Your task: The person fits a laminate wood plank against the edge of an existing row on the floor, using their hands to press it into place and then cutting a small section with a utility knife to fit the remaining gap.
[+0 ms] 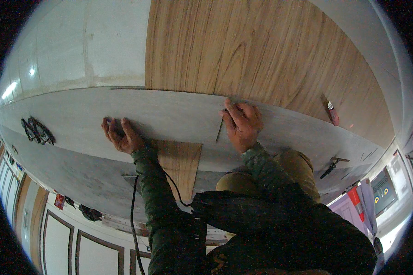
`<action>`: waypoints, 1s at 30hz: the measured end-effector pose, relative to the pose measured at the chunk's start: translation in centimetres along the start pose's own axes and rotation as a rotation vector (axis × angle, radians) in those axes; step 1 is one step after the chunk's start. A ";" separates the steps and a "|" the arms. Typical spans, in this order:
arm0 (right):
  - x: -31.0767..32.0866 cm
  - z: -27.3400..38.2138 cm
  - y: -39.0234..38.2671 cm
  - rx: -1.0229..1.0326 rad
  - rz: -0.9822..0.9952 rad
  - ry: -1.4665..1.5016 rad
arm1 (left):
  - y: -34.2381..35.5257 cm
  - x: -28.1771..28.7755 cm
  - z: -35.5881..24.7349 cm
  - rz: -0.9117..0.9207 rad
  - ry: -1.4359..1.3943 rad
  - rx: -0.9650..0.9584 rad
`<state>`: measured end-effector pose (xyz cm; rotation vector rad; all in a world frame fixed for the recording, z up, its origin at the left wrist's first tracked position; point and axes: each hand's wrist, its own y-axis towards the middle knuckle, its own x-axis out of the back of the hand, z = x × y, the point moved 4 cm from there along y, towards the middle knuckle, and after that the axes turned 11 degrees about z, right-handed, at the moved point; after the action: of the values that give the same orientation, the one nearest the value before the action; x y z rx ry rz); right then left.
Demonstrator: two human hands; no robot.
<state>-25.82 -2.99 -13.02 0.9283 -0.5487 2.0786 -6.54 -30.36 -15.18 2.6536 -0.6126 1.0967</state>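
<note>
My left hand (120, 134) rests on a long pale grey board (179, 112), its fingers bent and thumb apart, with no held thing showing. Farther right, my right hand (241, 124) is at the board's far edge, where it borders a wood-grain sheet (261, 55). Its thumb and fingers are pinched together; what they hold, if anything, is hidden. Just below those fingertips, a thin dark line (220, 130) runs across the board; I cannot tell whether it is a stick or a gap. A smaller wood-grain piece (181, 158) lies beside my left forearm.
Black-framed glasses (37, 131) lie on the left. A small red tool (332, 113) sits on the wood-grain sheet at right, and a dark-handled tool (333, 167) lies nearer my knee. A black cable (134, 206) passes my left arm. White panelled doors (98, 252) stand lower left.
</note>
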 end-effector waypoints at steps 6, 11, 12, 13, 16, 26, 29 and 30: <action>-0.1 -0.3 -0.2 0.008 0.001 -0.015 | -0.1 0.0 -0.6 -0.048 -0.076 0.073; -0.5 -0.3 -0.4 -0.002 0.010 -0.011 | -0.2 0.0 -0.7 -0.049 -0.081 0.060; -0.6 -0.3 -0.3 -0.001 0.009 0.003 | -0.2 0.0 -0.8 -0.039 -0.042 0.027; -0.5 -0.3 -0.4 0.005 0.010 0.011 | -0.4 -0.1 -0.8 -0.047 -0.035 0.026; 0.0 0.4 0.0 -0.004 0.044 -0.052 | -0.5 -0.4 -0.2 -0.099 -0.235 0.107; -0.2 -0.4 -0.1 0.027 0.067 -0.007 | -0.6 -0.4 0.7 -0.093 -0.178 -0.026; 0.0 -0.2 -0.3 0.012 0.074 -0.012 | -0.6 -0.4 0.6 -0.064 -0.106 0.006; 0.0 -0.3 -0.4 -0.019 0.084 -0.021 | -0.6 -0.4 0.5 -0.066 -0.102 0.006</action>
<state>-25.69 -2.57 -13.18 0.9321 -0.6271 2.1369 -6.20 -29.90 -15.85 2.7276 -0.5367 0.9516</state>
